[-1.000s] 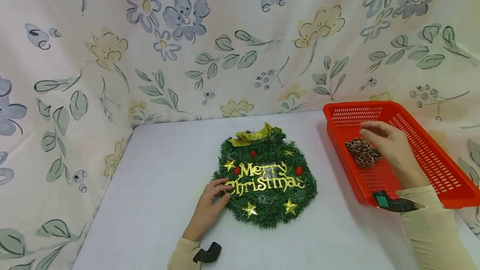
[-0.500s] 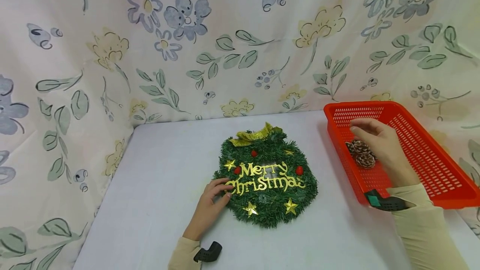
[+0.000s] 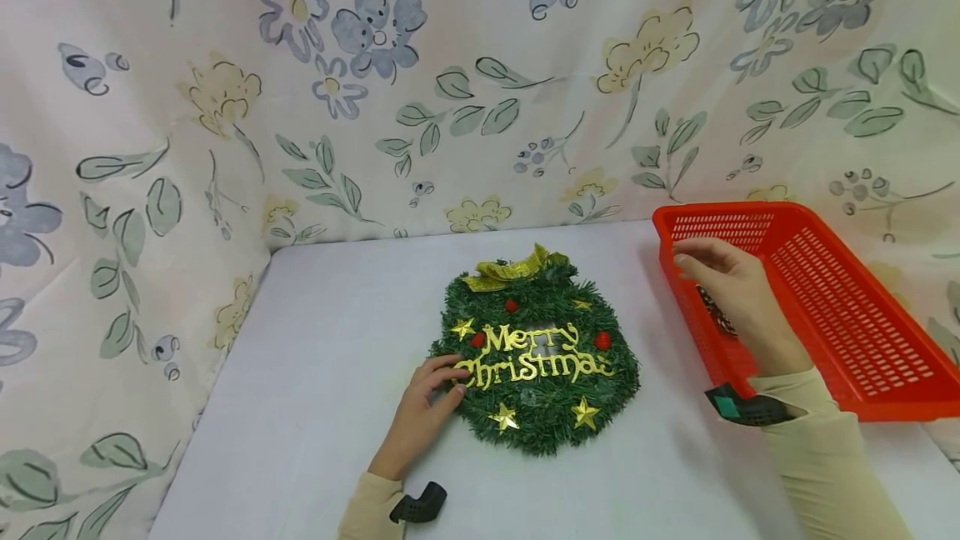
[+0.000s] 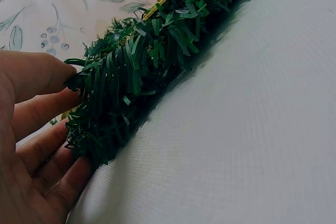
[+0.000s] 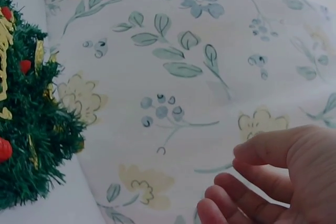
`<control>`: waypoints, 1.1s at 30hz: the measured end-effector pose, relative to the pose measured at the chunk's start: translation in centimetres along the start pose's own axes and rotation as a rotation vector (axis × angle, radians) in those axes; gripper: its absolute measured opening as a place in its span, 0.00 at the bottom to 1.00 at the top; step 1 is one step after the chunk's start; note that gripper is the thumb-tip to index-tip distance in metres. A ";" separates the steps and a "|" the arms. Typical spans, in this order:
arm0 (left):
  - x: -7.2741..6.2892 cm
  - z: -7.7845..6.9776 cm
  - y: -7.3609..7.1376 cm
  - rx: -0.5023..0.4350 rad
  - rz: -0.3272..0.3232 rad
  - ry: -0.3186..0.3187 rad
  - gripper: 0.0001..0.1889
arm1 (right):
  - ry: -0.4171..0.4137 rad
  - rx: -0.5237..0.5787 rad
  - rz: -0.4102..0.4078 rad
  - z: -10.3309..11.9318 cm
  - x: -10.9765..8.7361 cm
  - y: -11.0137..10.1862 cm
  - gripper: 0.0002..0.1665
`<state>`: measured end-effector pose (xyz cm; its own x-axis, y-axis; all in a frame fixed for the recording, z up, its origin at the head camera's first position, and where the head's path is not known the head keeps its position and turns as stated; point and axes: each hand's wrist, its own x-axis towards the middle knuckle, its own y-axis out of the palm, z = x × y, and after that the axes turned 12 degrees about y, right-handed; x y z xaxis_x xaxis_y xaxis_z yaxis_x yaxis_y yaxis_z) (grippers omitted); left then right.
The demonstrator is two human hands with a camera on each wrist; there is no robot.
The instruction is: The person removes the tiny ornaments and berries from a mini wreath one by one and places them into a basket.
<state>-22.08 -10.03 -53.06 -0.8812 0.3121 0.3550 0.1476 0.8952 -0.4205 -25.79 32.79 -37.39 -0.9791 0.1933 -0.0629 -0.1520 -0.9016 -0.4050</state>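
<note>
A green Christmas wreath (image 3: 540,427) lies on the table with gold "Merry Christmas" lettering, gold stars, small red ornaments and a gold ribbon at its top. My left hand (image 3: 426,402) holds its left edge; in the left wrist view the fingers (image 4: 44,111) are spread around the needles. My right hand (image 3: 731,286) is raised over the left side of the red basket (image 3: 678,307). Loosely bent, with a gap between thumb and fingers, it shows nothing held in the right wrist view. Brown pinecones (image 3: 716,311) inside the basket are mostly hidden behind it.
A white cloth covers the table (image 3: 337,315). The floral curtain (image 3: 450,157) hangs at the back and left edges. The plastic basket stands near the right edge, its rim raised above the tabletop.
My right hand has moved left, from above the middle of the basket to its left rim, covering more of the pinecones. The left hand has stayed at the wreath's edge.
</note>
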 end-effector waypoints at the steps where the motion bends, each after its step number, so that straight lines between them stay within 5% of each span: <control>1: 0.0 0.0 0.0 0.001 0.001 -0.001 0.11 | -0.009 0.018 0.008 0.0 0.0 0.3 0.19; 9: 0.1 0.0 0.0 0.002 0.005 0.011 0.11 | -0.097 0.204 0.093 -0.1 0.0 2.2 0.14; 33: 0.0 0.2 0.0 0.000 0.003 0.013 0.11 | -0.153 0.056 0.178 -1.0 -0.1 6.7 0.18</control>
<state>-22.15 -10.11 -53.28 -0.8748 0.3190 0.3647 0.1503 0.8943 -0.4215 -26.60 27.07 -41.00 -0.9995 -0.0281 0.0121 0.0221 -0.9371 -0.3484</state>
